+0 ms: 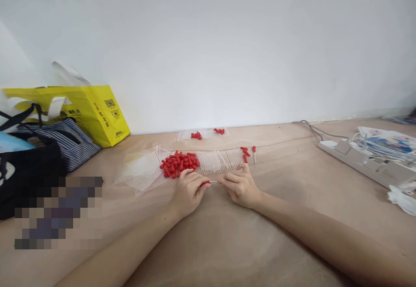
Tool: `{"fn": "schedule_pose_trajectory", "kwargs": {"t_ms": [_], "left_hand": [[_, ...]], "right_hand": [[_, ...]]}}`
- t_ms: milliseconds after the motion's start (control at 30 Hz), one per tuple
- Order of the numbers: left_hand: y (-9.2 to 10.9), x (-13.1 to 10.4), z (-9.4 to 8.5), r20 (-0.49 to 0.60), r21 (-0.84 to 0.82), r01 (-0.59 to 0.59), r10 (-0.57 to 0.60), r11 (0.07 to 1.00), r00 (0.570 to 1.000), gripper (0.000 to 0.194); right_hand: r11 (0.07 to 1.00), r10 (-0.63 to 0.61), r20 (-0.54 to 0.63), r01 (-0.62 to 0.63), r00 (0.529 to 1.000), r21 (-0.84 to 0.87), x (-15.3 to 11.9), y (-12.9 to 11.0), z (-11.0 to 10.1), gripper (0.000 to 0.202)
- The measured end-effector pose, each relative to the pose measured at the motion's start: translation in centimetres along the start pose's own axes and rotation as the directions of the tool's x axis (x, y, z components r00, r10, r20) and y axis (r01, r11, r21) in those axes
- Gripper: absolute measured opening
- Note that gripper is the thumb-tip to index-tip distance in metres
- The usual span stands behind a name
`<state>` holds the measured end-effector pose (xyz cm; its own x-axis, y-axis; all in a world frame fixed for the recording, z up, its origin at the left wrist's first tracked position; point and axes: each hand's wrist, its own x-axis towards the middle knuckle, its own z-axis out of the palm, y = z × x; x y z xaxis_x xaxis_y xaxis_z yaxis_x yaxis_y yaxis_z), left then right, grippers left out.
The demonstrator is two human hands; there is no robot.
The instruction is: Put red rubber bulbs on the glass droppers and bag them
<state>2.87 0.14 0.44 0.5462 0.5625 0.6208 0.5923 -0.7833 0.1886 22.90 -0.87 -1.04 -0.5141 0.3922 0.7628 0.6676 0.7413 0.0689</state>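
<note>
We join a bulb and a tube
Our left fingers (209,183) pinch the red bulb (205,183); our right fingers (219,183) pinch the clear tube (213,182).

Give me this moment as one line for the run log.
left hand: pinching red bulb | right hand: at clear tube | beyond: bulb pile, tube row

Your left hand (190,191) and right hand (242,188) are bare, with slim fingers. Both wrists are bare too, and your left forearm (130,239) and right forearm (312,230) are uncovered as far as the view reaches. You have a tiny mole-like spot (164,219) on the left forearm, close to the wrist.
</note>
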Motion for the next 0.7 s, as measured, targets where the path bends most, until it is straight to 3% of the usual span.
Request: {"fn": "schedule_pose_trajectory", "kwargs": {"t_ms": [467, 700], "left_hand": [[0.75, 0.16, 0.02, -0.015, -0.007, -0.014, 0.014, 1.000, 1.000, 0.017], [0.50, 0.28, 0.06, 0.052, -0.015, 0.015, -0.014, 1.000, 0.999, 0.016]], "right_hand": [[1.000, -0.021, -0.004, 0.021, 1.000, 0.020, 0.53, -0.61, 0.38, 0.024], [0.998, 0.004, 0.053, -0.007, 0.999, 0.057, 0.60, -0.36, 0.56, 0.025]]}}
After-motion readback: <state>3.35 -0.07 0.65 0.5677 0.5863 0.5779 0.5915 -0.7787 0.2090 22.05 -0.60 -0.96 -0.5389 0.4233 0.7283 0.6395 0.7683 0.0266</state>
